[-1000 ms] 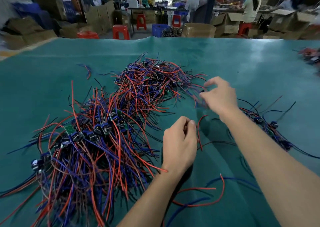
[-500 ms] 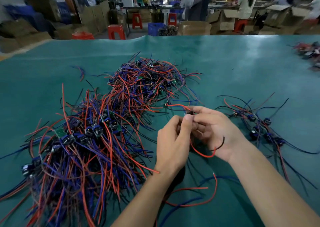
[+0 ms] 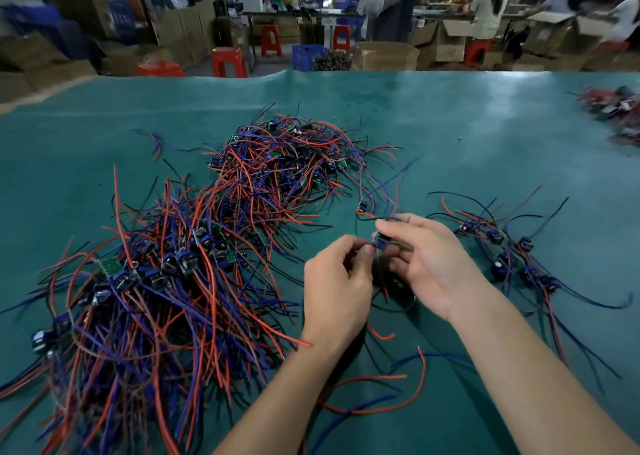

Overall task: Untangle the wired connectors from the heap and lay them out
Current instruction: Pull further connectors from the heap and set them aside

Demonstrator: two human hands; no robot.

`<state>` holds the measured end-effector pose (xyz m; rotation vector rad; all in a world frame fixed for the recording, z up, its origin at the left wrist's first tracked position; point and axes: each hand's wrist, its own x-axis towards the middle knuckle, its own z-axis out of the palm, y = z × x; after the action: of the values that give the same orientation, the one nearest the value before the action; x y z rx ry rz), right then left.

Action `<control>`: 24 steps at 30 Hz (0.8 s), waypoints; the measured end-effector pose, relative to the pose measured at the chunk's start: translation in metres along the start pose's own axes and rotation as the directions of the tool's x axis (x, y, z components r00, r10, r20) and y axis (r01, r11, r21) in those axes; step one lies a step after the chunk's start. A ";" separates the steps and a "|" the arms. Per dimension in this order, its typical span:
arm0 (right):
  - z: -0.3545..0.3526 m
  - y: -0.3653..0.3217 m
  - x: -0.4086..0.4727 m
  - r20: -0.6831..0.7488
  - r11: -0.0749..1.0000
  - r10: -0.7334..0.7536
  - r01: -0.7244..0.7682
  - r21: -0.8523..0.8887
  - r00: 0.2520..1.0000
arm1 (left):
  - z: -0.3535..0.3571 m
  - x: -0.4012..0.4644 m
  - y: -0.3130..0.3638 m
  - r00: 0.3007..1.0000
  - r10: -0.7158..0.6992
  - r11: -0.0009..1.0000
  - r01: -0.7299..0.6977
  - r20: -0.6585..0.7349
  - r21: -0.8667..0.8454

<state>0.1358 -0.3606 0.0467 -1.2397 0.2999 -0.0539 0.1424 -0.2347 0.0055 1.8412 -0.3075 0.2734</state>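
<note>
- Teal cloth tabletop (image 3: 450, 125) carries, at left, my tangled heap of red, blue and black wired connectors (image 3: 180, 264).
- Left hand (image 3: 336, 281) pinches what looks like its wires; I'd hold steady.
- Right hand (image 3: 426, 257) pinches the small blue connector (image 3: 380, 241); I'd tease gently toward the laid-out row (image 3: 502, 250), right.

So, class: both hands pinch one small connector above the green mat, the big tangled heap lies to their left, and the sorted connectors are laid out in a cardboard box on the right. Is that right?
Not quite. The head view shows the sorted connectors lying loose on the green mat, not in a box. The rest holds: left hand and right hand pinch one connector, and the heap lies to their left.
</note>
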 end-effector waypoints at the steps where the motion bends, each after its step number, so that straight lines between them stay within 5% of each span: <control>1: 0.000 0.000 0.000 -0.003 0.999 -0.032 0.032 0.006 0.999 | 0.000 0.000 0.000 1.000 -0.001 1.000 0.001 0.000 0.006; 14: -0.001 0.002 -0.004 0.117 0.978 -0.208 0.208 0.013 0.971 | 0.001 0.001 -0.002 0.999 -0.043 0.998 0.044 0.011 -0.047; 24: -0.009 0.003 0.005 -0.137 0.896 -0.385 0.335 -0.291 0.913 | 0.003 0.001 -0.005 0.997 -0.010 0.999 0.013 0.076 -0.040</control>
<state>0.1379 -0.3685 0.0400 -1.5475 0.2432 -0.4719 0.1454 -0.2362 0.0002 1.8154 -0.3520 0.1882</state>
